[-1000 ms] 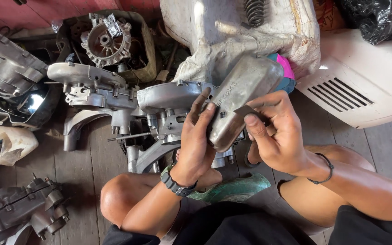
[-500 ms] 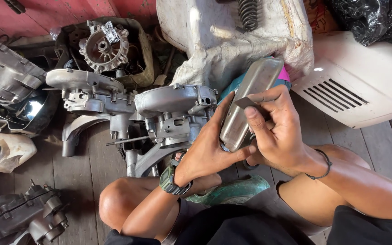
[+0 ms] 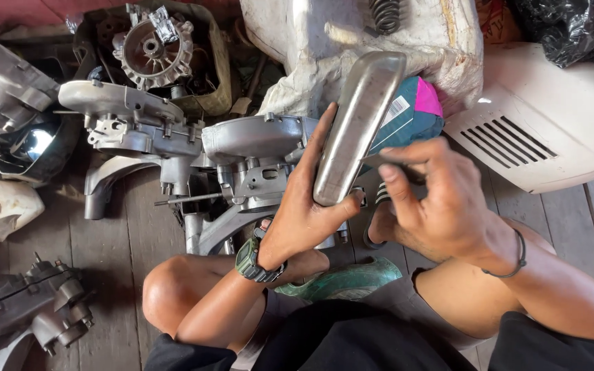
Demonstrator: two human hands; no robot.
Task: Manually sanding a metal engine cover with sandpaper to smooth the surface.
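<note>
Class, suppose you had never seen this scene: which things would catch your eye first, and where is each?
At the centre, the left hand grips a long, rounded grey metal cover, while the right hand pinches something small against its edge. Just behind lies a grey engine casing on the wooden floor. A white vented panel stands out at the right.

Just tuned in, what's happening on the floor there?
A person sits on a plank floor among engine parts. The left hand holds a long curved metal cover upright. The right hand pinches a small flat piece against the cover's edge. A grey engine casing lies just behind, and a white vented panel lies to the right.
</note>
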